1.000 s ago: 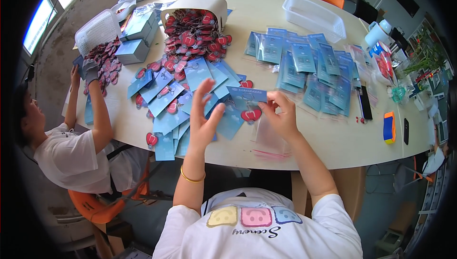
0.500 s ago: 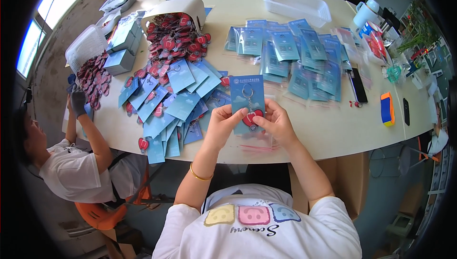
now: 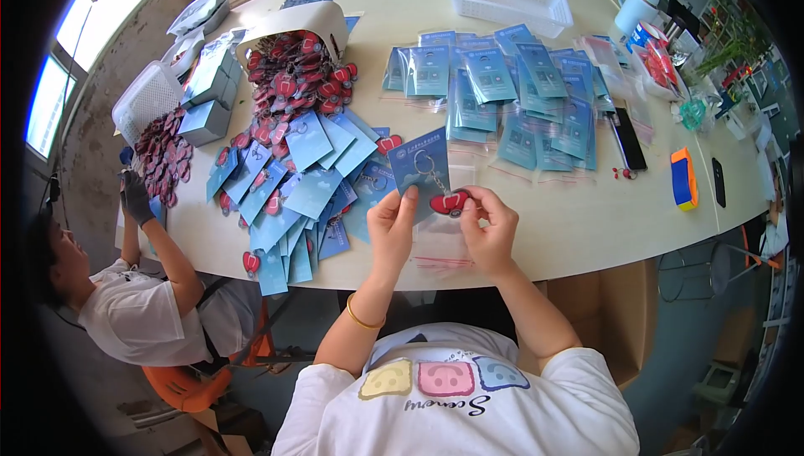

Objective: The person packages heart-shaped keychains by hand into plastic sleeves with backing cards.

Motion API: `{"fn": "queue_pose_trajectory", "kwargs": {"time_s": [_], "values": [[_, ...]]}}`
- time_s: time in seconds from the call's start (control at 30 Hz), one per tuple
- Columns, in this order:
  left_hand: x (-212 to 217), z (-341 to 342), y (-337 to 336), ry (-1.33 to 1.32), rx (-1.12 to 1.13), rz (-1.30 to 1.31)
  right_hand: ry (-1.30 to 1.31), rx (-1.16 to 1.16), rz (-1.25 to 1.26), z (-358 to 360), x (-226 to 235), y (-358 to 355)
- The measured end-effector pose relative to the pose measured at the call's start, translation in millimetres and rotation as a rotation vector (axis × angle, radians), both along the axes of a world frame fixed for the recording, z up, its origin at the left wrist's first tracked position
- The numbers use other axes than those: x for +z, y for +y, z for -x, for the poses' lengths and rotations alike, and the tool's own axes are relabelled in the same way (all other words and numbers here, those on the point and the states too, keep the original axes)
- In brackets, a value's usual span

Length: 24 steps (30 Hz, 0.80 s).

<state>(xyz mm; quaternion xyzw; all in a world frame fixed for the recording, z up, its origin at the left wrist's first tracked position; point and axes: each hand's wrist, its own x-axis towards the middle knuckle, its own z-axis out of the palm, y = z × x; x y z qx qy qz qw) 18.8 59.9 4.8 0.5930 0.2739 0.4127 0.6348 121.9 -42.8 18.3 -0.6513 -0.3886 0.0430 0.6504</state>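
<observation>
My left hand (image 3: 391,226) pinches the lower part of a blue card (image 3: 409,159), held upright above the table's front edge. A metal ring and chain on the card lead to a red keychain pendant (image 3: 450,203). That pendant is between the thumb and fingers of my right hand (image 3: 492,226), off to the card's right side. Beneath my hands lies a clear plastic bag (image 3: 444,247) with a pinkish-red strip. To the left is a loose heap of blue cards (image 3: 314,188) with red keychains among them.
A tipped white basket (image 3: 335,25) spills red keychains (image 3: 293,79). Bagged cards (image 3: 536,96) lie at the right, before a clear plastic tray (image 3: 511,5). A phone (image 3: 626,139) and an orange-blue tape dispenser (image 3: 683,180) lie farther right. A co-worker (image 3: 151,288) sits at the left.
The card has tilted and shifted slightly left with my left hand. My right hand has drawn the red pendant to the right, off the card's face.
</observation>
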Motion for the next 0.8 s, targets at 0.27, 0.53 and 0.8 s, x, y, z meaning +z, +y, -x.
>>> {"fn": "queue_pose_trajectory", "kwargs": {"time_s": [0.27,0.53,0.8], "values": [[17.3,1.3,0.4,-0.015,-0.098,0.118,0.400,0.210,0.056,-22.2,-12.0,-3.7],[24.2,11.5,16.0,0.665,-0.138,-0.418,0.402,0.177,0.244,-61.3,-17.5,-27.8],[10.7,5.0,15.2,1.057,-0.307,-0.484,0.285,0.069,0.387,-60.6,-35.1,-32.5]]}}
